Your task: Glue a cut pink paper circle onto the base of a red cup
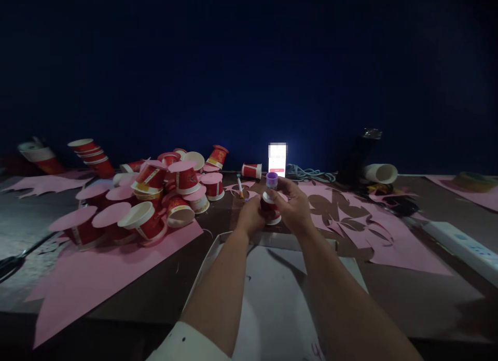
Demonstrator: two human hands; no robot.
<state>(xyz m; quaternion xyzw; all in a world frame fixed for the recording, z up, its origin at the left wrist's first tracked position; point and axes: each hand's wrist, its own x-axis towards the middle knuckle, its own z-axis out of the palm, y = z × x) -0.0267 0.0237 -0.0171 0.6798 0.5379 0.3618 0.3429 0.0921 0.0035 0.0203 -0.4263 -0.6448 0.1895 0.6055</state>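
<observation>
My left hand (252,216) is closed around an upside-down red paper cup (274,221), whose white rim faces down. Just above the cup's base, my right hand (292,204) grips a glue stick (272,180) with a purple end pointing up. The stick's lower end meets the cup or hovers close to it; which, I cannot tell. Fingers of both hands cover much of the cup. To the left, several red paper cups (183,179) lie heaped, many upside down with pink paper discs (112,214) on their bases.
A lit phone (277,161) stands behind my hands, near a coiled cable (313,174). Cut-up pink paper (404,247) lies right, beside a white power strip (462,247). A shallow white box (276,299) sits beneath my forearms. A slim pen-like stick (240,186) and scissors (13,265) lie left.
</observation>
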